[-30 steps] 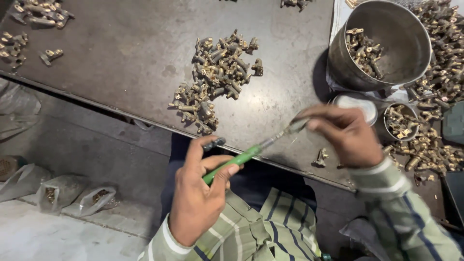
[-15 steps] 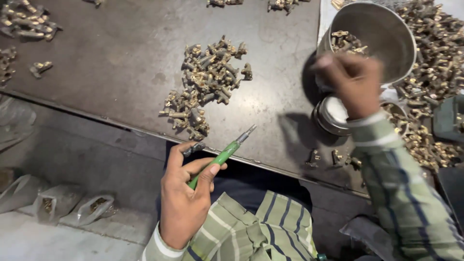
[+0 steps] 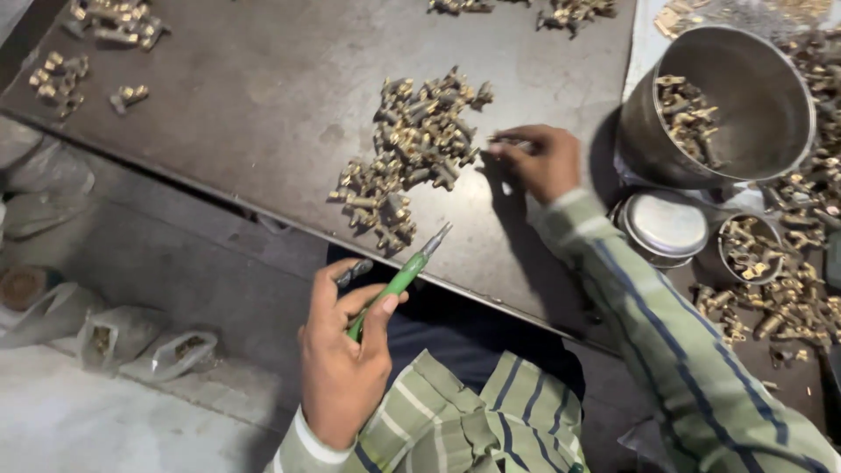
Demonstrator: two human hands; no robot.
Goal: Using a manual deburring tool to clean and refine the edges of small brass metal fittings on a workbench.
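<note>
Brass fittings [image 3: 412, 153] lie in a loose heap near the middle of the dark metal table [image 3: 228, 114], and this heap is where the work now centres. Going from the left: smaller clusters of the same fittings sit at the far left corner of the table, and below its near edge some clear bags [image 3: 114, 337] rest on the grey floor.

Nearer the middle, the left hand [image 3: 342, 368] sits just off the table's near edge, its fingers clamped on a green-handled tool [image 3: 399, 280] whose metal tip points up and to the right, toward the heap. It has hardly shifted from half a second ago; the tool is held in the same slant and touches no fitting.

The change is on the right. The right hand [image 3: 534, 158], which half a second ago was over by the steel pot [image 3: 736, 96] at the far right, has swung left and now rests at the right edge of the heap, fingers pinched together on what looks like a single fitting; the grip itself is too small to read fully. Judging from that, one piece has been dropped off and a fresh one is being picked up for the tool.

Right of the hand stand a round lid [image 3: 661, 228], a small cup of fittings [image 3: 749, 250], and more fittings scattered about.
</note>
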